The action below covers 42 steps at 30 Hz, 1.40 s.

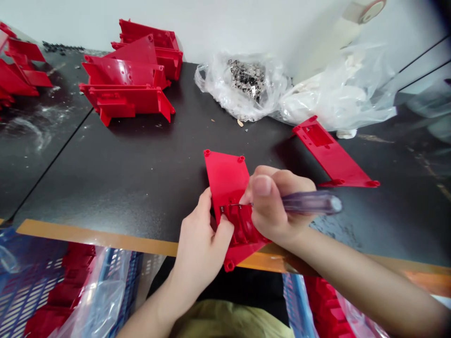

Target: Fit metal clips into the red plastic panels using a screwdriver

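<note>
Flat glossy red plastic panel [225, 180] with round corner bosses

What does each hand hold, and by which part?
The left hand holds the red plastic panel by its near left edge, thumb on top. The right hand grips the screwdriver by the front of its clear purple handle.

The single camera sits on the person's head and looks forward and steeply down across a black worktable [116, 188], whose orange front edge [105, 239] crosses the lower frame. It is close: the left hand [202, 244], gripping a red plastic panel [225, 180], and the right hand [273, 206], closed around a screwdriver [312, 203], fill the lower middle. A white wall [218, 28] closes the top, and a blue crate [21, 291] below the table edge shows at the bottom.
</note>
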Motion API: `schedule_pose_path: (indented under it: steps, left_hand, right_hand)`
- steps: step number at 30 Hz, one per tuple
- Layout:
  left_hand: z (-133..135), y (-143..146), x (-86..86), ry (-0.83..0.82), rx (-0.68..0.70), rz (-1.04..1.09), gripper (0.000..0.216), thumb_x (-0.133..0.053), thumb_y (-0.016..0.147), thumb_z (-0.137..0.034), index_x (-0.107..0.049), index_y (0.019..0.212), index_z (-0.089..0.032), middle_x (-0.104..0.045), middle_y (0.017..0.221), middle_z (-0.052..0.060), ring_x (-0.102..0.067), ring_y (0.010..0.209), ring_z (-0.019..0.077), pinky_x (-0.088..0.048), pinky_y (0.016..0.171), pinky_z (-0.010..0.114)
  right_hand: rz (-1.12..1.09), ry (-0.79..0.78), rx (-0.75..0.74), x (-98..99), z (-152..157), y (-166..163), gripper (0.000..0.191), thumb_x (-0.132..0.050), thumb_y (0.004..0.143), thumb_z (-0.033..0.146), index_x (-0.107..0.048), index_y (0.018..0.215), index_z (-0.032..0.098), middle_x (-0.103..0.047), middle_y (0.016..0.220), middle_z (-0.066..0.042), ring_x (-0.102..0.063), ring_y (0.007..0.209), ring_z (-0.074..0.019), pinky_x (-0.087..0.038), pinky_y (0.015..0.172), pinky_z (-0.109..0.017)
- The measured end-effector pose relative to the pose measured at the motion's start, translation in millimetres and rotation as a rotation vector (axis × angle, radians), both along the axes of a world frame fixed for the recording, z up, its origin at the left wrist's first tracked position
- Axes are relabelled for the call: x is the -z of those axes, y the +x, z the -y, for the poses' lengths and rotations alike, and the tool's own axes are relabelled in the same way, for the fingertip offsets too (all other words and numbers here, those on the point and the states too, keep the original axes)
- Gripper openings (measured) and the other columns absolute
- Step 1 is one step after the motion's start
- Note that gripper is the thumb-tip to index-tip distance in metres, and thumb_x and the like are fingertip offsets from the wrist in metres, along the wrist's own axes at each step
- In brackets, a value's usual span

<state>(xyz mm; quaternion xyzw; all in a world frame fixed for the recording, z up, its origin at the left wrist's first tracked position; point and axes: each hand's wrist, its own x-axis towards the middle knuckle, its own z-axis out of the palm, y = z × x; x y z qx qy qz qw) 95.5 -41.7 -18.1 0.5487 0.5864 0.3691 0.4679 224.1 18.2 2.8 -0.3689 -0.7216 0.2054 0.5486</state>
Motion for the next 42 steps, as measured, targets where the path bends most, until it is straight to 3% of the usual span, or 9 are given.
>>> schedule_pose_path:
  steps: [10,14,21,26,29,31,35,38,42]
  left_hand:
    - [0.4,0.6,-4.1,-0.03,-0.003,-0.037,0.035,-0.05,0.09,-0.018,-0.054,0.123,-0.03,-0.072,0.106,-0.005,-0.068,0.091,0.0174,-0.05,0.08,0.03]
    - [0.5,0.6,-4.7,-0.039,0.005,-0.029,0.035,-0.05,0.09,-0.019,-0.054,0.123,-0.031,-0.072,0.105,-0.005,-0.068,0.088,0.0171,-0.05,0.079,0.03]
    - [-0.4,-2.5,-0.8,-0.014,0.018,-0.022,0.039,-0.05,0.088,-0.019,-0.052,0.125,-0.031,-0.071,0.098,-0.006,-0.063,0.069,0.013,-0.049,0.072,0.027]
    - [-2.2,-1.1,4.7,0.036,-0.013,-0.014,0.041,-0.05,0.086,-0.021,-0.052,0.127,-0.026,-0.071,0.105,-0.001,-0.066,0.081,0.0165,-0.049,0.079,0.03]
    - [-1.0,-1.2,3.2,0.016,-0.004,0.001,0.041,-0.048,0.087,-0.022,-0.051,0.128,-0.023,-0.071,0.096,0.0,-0.066,0.076,0.0167,-0.05,0.074,0.029]
    - [0.3,-4.6,-3.3,0.041,-0.008,-0.035,0.04,-0.047,0.088,-0.022,-0.05,0.128,-0.023,-0.071,0.092,-0.001,-0.066,0.074,0.0164,-0.05,0.072,0.028]
    - [-0.4,-16.8,-29.8,0.412,-0.175,-0.474,0.043,-0.052,0.086,-0.02,-0.054,0.129,-0.022,-0.07,0.101,0.003,-0.065,0.086,0.0204,-0.05,0.082,0.034]
    - [-7.5,-21.1,-45.8,0.754,-0.267,-0.953,0.038,-0.053,0.085,-0.014,-0.064,0.121,-0.02,-0.066,0.095,0.008,-0.06,0.09,0.0257,-0.046,0.088,0.042]
    - [-18.0,-12.3,-34.1,0.883,-0.097,-1.227,0.031,-0.051,0.09,-0.013,-0.07,0.114,-0.018,-0.065,0.093,0.011,-0.058,0.086,0.0263,-0.047,0.081,0.041]
  right_hand:
    - [0.425,0.05,0.047,-27.5,7.2,2.4,0.048,-0.041,0.101,0.035,-0.05,0.056,0.021,-0.058,0.046,0.001,-0.053,0.039,-0.0068,-0.035,0.04,-0.024]
    - [0.288,0.164,0.121,-12.9,2.2,0.3,0.058,-0.035,0.102,0.042,-0.045,0.05,0.02,-0.049,0.039,0.002,-0.046,0.034,-0.0049,-0.028,0.037,-0.026]
    - [0.08,-0.136,-0.006,-7.3,-2.7,-0.8,0.058,-0.039,0.098,0.055,-0.032,0.051,0.022,-0.047,0.044,0.001,-0.044,0.038,-0.0077,-0.028,0.039,-0.028]
    - [-0.095,-0.232,-0.03,1.2,-7.6,-8.8,0.057,-0.052,0.093,0.053,-0.039,0.048,0.021,-0.045,0.044,0.003,-0.041,0.04,-0.0071,-0.03,0.041,-0.026]
    - [-0.403,-0.312,0.007,-4.1,-18.2,-5.4,0.052,-0.06,0.088,0.051,-0.045,0.048,0.021,-0.045,0.043,0.004,-0.041,0.04,-0.0069,-0.03,0.041,-0.025]
    - [-0.67,-0.335,0.052,-17.3,-25.5,6.9,0.051,-0.059,0.087,0.052,-0.042,0.05,0.022,-0.042,0.041,0.005,-0.034,0.035,-0.0062,-0.023,0.035,-0.024]
    - [-0.947,-0.387,0.135,-43.7,-26.2,49.2,0.044,-0.058,0.085,0.048,-0.044,0.053,0.021,-0.045,0.043,0.005,-0.029,0.031,-0.0051,-0.014,0.032,-0.022]
    - [-0.96,-0.385,0.201,-41.9,-12.9,76.2,0.044,-0.054,0.085,0.048,-0.044,0.051,0.02,-0.045,0.043,0.005,-0.031,0.032,-0.0053,-0.016,0.033,-0.021]
    - [-0.971,-0.395,0.223,-21.2,11.8,94.7,0.042,-0.051,0.085,0.042,-0.043,0.05,0.02,-0.041,0.042,0.005,-0.029,0.032,-0.0057,-0.017,0.033,-0.022]
